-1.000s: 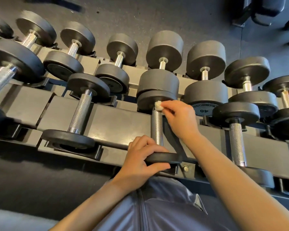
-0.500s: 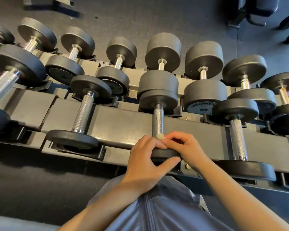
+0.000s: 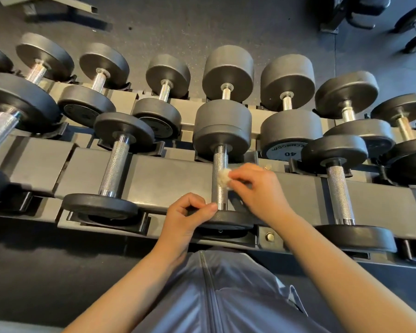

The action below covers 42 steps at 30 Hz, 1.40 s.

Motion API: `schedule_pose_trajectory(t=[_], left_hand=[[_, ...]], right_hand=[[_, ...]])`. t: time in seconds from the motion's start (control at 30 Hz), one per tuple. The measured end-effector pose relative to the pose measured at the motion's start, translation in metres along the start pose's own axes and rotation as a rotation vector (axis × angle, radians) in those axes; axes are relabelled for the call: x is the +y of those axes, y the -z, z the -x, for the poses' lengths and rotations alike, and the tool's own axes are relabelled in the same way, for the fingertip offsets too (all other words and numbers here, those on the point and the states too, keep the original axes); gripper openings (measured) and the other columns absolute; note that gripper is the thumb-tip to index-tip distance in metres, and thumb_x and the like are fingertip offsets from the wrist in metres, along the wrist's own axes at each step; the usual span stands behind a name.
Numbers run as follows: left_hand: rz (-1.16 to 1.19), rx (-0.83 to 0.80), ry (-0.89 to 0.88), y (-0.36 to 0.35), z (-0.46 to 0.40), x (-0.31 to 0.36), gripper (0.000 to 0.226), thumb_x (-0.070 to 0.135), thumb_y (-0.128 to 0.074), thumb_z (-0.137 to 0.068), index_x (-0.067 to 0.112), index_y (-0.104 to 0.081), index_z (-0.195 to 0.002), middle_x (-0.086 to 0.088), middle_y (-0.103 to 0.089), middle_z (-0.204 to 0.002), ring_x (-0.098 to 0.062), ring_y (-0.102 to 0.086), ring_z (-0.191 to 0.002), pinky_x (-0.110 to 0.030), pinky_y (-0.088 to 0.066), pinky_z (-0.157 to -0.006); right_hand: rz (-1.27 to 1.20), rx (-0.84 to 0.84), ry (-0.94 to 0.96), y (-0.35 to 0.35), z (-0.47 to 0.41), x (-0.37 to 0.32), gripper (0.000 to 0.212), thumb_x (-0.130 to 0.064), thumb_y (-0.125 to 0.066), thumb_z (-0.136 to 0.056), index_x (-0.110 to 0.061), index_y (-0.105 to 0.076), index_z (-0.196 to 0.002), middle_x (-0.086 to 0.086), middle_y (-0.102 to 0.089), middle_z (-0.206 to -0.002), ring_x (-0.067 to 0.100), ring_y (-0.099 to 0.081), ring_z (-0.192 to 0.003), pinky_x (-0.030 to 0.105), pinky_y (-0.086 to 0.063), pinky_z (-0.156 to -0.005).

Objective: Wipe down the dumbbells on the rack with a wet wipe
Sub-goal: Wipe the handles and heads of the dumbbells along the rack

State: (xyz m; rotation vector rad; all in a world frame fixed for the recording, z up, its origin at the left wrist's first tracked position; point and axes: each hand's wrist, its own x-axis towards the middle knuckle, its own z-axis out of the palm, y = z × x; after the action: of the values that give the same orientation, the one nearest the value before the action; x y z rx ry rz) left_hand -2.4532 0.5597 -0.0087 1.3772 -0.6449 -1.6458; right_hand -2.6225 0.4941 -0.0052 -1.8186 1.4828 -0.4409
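Nearest to me, my left hand (image 3: 186, 216) sits at the near plate (image 3: 226, 219) of the centre dumbbell, fingers curled, thumb tip touching the base of the knurled handle (image 3: 218, 164) where it meets that plate. It braces more than it grips (I see nothing enclosed in it).

Just beyond, my right hand (image 3: 259, 188) pinches a balled-up wet wipe (image 3: 223, 179) between thumb and fingertips and presses it against the right side of the handle, about halfway along.

What matters for the next stroke: the handle's long axis runs straight away from me, from near plate to far head (image 3: 222, 138). The wipe has bare steel both ways, so I judge the stroke must travel along that line, not across it, and the right hand is the one placed to do it.

Farther out, the rack (image 3: 168, 176) carries neighbouring dumbbells on both sides, and a second row lies beyond, one marked 40 (image 3: 289, 153). All of those I take as yet to wipe.
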Motion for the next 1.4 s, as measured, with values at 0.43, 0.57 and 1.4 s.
schedule_pose_trajectory(t=[0.43, 0.57, 1.4], left_hand=[[0.015, -0.036, 0.012, 0.006, -0.003, -0.001, 0.013, 0.035, -0.075, -0.057, 0.027, -0.065, -0.056, 0.009, -0.057, -0.064, -0.004, -0.052, -0.064, -0.016, -0.045, -0.065], [0.024, -0.077, 0.02, 0.006, -0.006, 0.001, 0.012, 0.033, -0.075, -0.059, 0.027, -0.065, -0.056, 0.008, -0.058, -0.064, -0.003, -0.053, -0.065, -0.016, -0.046, -0.064], [-0.623, -0.025, -0.294, -0.02, 0.012, 0.017, 0.011, 0.049, -0.07, -0.071, 0.047, -0.068, -0.082, 0.024, -0.051, -0.084, -0.004, -0.054, -0.084, -0.018, -0.046, -0.076]], right_hand=[[-0.068, -0.152, 0.06, 0.003, 0.0, 0.002, 0.016, -0.015, -0.065, -0.088, -0.014, -0.072, -0.103, -0.008, -0.064, -0.094, 0.003, -0.059, -0.086, 0.016, -0.047, -0.081], [-0.071, -0.454, 0.043, 0.016, 0.003, -0.001, 0.02, -0.022, -0.066, -0.088, -0.02, -0.072, -0.107, -0.014, -0.064, -0.097, 0.001, -0.061, -0.088, 0.014, -0.048, -0.082], [-0.251, -0.724, -0.052, 0.034, 0.003, 0.012, 0.021, -0.009, -0.056, -0.093, -0.025, -0.068, -0.102, -0.009, -0.064, -0.098, 0.0, -0.059, -0.093, 0.015, -0.045, -0.087]])
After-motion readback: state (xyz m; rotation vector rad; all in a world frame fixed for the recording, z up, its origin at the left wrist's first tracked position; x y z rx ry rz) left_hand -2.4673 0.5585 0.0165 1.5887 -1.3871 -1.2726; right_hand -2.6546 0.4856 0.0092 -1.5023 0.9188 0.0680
